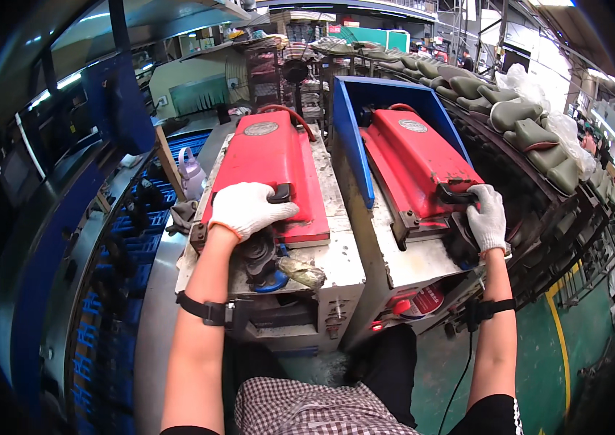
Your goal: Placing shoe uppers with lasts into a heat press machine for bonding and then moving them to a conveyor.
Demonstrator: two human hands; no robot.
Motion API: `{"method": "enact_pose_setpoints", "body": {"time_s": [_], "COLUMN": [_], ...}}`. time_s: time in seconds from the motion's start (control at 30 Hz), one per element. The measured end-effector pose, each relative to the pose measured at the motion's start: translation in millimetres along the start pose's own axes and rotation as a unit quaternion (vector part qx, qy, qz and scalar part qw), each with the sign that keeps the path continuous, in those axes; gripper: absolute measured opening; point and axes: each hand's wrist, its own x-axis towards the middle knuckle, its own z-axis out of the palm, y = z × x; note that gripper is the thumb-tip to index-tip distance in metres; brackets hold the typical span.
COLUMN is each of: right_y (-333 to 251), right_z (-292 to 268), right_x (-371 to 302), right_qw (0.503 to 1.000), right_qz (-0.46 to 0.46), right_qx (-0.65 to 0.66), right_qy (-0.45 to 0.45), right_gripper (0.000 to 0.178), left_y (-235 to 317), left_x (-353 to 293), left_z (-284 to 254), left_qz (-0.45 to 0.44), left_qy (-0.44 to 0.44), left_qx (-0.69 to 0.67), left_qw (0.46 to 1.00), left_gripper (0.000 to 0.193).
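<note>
Grips, with curled left fingers (285, 211), the left black handle (280, 193) at near end of the left red machine cover (260, 161), and, with wrapped right fingers (480, 193), the right black handle (455, 195) on the right red machine cover (422, 156), probably for good leverage.

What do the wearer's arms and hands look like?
Left hand and right hand: white fabric gloves with orange cuff edges. Each forearm: black strap with dark module; thin black cable below the right one. Black sleeves, right with white trim.

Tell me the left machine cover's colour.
The left machine cover is red, clearest in the head view.
</note>
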Motion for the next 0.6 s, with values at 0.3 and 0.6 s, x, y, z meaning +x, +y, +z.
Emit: {"method": "enact_pose_setpoints", "body": {"time_s": [0.3,0.6], "right_y": [2,3], "right_z": [1,2], "right_x": [-1,-2], "right_qw": [1.000,1.000], "right_qz": [-0.006,-0.015], "right_qx": [0.006,0.013], "right_qy": [-0.005,-0.002], "right_gripper": [0.032,0.033], "left_y": [-8,-6], "left_x": [3,4], "left_z": [16,25], "left_qz": [0.025,0.013], "left_qy": [0.062,0.126], "left_qx": [0.044,0.051], "left_qw": [0.997,0.991], "left_gripper": [0.045,0.037]}}
